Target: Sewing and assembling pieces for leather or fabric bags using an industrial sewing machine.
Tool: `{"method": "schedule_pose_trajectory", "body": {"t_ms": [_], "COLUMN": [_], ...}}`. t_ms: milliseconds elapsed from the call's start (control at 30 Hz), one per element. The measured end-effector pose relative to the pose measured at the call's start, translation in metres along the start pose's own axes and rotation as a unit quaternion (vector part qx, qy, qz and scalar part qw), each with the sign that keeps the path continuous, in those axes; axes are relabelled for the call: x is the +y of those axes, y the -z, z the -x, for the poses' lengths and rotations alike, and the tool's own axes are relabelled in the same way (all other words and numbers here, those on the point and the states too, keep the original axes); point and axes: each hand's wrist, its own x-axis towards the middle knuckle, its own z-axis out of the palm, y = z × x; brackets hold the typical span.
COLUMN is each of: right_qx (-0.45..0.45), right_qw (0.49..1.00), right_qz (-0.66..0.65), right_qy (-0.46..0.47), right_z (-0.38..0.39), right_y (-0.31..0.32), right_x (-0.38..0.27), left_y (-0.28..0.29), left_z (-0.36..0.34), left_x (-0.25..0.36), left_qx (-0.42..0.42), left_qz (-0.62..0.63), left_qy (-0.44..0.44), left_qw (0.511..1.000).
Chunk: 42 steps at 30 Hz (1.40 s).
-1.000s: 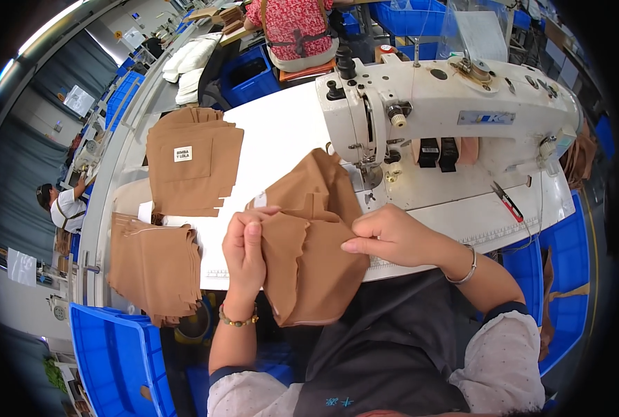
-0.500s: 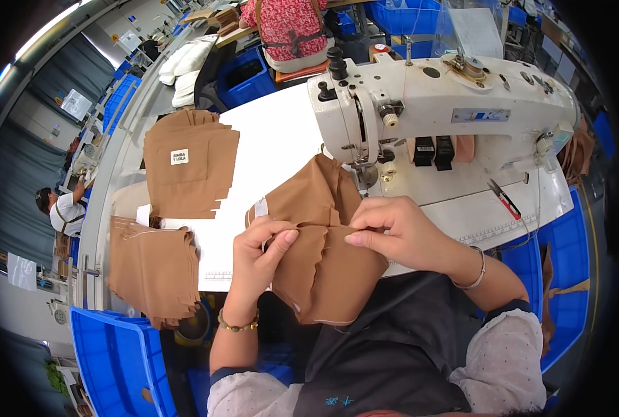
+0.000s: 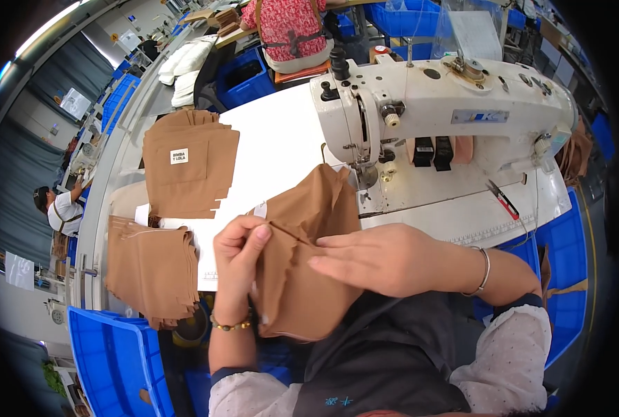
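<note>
A brown sewn fabric piece (image 3: 309,295) with a wavy raw seam edge hangs between my hands, its far part lying on the white table in front of the sewing machine (image 3: 421,101). My left hand (image 3: 236,254) is closed, pinching the seam between thumb and fingers. Across the fabric, my right hand (image 3: 393,260) stretches its fingers out flat, the tips touching the cloth beside the seam. A small white tag (image 3: 261,208) shows on the fabric beyond my left hand. The cloth lies apart from the machine's needle and presser foot (image 3: 368,177).
Two stacks of brown cut pieces lie at the left: one with a labelled pocket (image 3: 191,167), one plain (image 3: 153,271). Red-handled thread snips (image 3: 506,201) rest on the right of the machine bed. Blue bins (image 3: 115,354) flank the table. A person in red (image 3: 292,31) sits beyond.
My left hand has shifted left and slightly down with the seam. My right hand has changed from a pinch to flat fingers, and the fabric has moved toward me and left.
</note>
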Motion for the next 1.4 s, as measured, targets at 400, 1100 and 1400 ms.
{"method": "schedule_pose_trajectory", "body": {"t_ms": [400, 1100, 1400], "right_qx": [0.068, -0.063, -0.072], "right_qw": [0.974, 0.979, 0.971], "right_qz": [0.186, 0.193, 0.226], "right_qy": [0.113, 0.031, 0.012], "right_z": [-0.01, 0.092, 0.09], "right_y": [-0.036, -0.046, -0.046], "right_x": [0.014, 0.067, 0.067], "left_y": [-0.028, -0.095, -0.097], "left_z": [-0.093, -0.138, -0.143], "left_x": [0.108, -0.064, -0.069], "left_qx": [-0.246, -0.271, -0.282], "left_qz": [-0.582, -0.376, -0.385], "left_qy": [-0.182, -0.049, -0.055], "left_qw": [0.753, 0.885, 0.877]}}
